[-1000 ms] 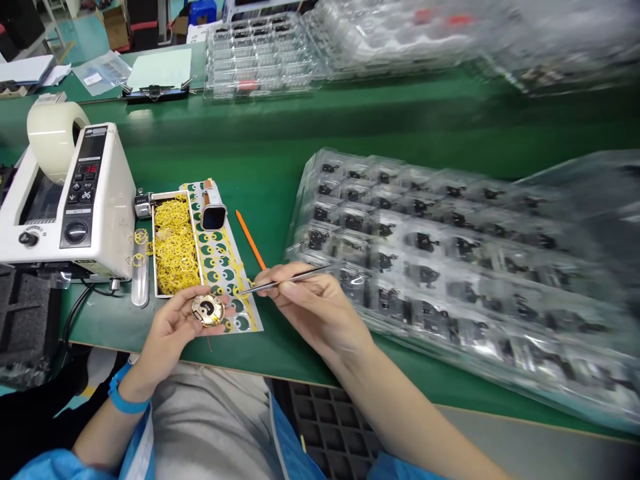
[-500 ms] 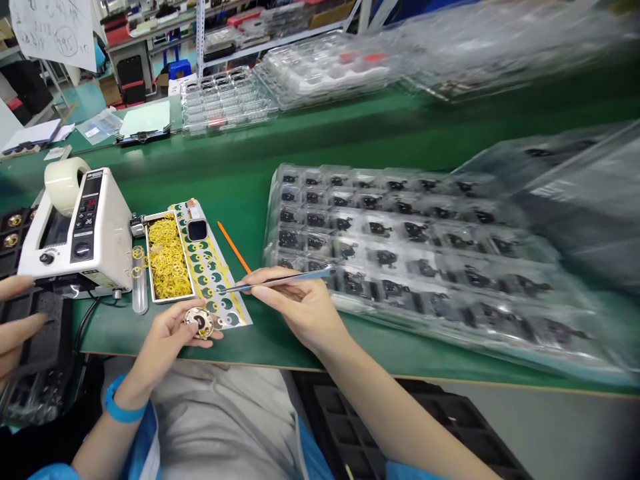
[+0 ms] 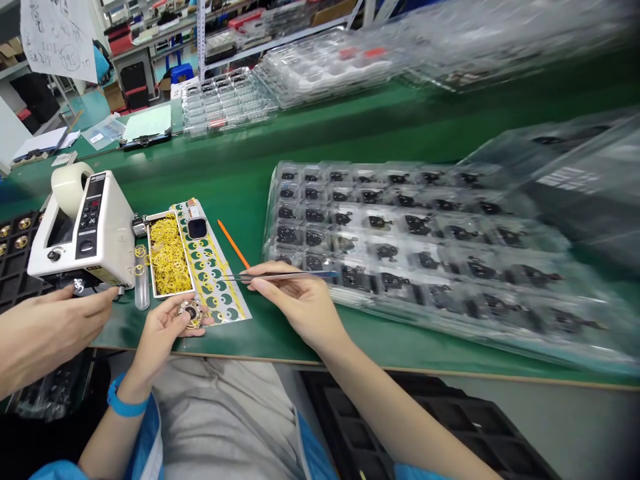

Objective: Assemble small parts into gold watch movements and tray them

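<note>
My left hand [image 3: 167, 327] is closed around a round metal part [image 3: 191, 313], gold at the rim with a dark middle, held just over the table's front edge. In my right hand [image 3: 300, 300] a pair of tweezers [image 3: 290, 275] lies between thumb and fingers. The tweezers point left, their tips over a white sheet of green and yellow ring-shaped stickers [image 3: 213, 267]. Whether the tips grip anything is too small to tell. Beside that sheet stands a white box of yellow rings [image 3: 170, 260]. A smartwatch [image 3: 197, 228] rests on the sheet's upper part.
Another person's hand [image 3: 60, 327] reaches in from the left below a white tape dispenser [image 3: 90, 227]. An orange stick [image 3: 233, 244] lies behind my right hand. Clear trays with black parts [image 3: 390, 223] cover the right side. A black tray [image 3: 20, 260] sits far left.
The other person's hand has come farther in from the left, under the tape dispenser. My left hand and the round part have shifted slightly left; the tweezer tips sit a little higher.
</note>
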`<state>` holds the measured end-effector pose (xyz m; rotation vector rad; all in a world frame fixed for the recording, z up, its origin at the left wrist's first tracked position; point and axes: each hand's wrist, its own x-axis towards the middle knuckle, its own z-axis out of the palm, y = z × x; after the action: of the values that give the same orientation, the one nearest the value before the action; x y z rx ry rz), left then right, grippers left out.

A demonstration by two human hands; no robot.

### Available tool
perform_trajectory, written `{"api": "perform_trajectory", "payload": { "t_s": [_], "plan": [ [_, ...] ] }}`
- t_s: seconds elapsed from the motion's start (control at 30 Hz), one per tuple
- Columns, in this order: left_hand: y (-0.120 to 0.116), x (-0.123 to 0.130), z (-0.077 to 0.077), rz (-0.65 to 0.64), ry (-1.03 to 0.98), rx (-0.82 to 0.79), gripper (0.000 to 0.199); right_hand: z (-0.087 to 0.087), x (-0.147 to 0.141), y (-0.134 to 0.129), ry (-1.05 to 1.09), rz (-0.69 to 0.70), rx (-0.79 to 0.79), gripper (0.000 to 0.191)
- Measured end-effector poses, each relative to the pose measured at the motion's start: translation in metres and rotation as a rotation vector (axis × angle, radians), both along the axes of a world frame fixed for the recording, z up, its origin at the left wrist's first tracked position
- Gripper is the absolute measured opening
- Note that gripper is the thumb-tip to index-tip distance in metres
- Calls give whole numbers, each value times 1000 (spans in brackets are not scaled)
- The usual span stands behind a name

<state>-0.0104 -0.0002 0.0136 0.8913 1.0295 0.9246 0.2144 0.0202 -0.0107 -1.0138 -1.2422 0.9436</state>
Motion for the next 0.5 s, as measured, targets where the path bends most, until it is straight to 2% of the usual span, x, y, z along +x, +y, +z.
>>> {"api": "perform_trajectory", "payload": {
  "t_s": [0.1, 0.2, 0.5],
  "plan": [
    [0, 0, 1, 23, -26, -9, 42, 0, -5, -1, -115, -28, 62, 23],
    [-1, 0, 1, 40, -79, -15, 40, 0, -10, -2, -152, -29, 54, 19],
    [-2, -2, -3, 27, -105, -8, 45, -10, -14, 4, -143, -65, -146, 40]
  ]
}}
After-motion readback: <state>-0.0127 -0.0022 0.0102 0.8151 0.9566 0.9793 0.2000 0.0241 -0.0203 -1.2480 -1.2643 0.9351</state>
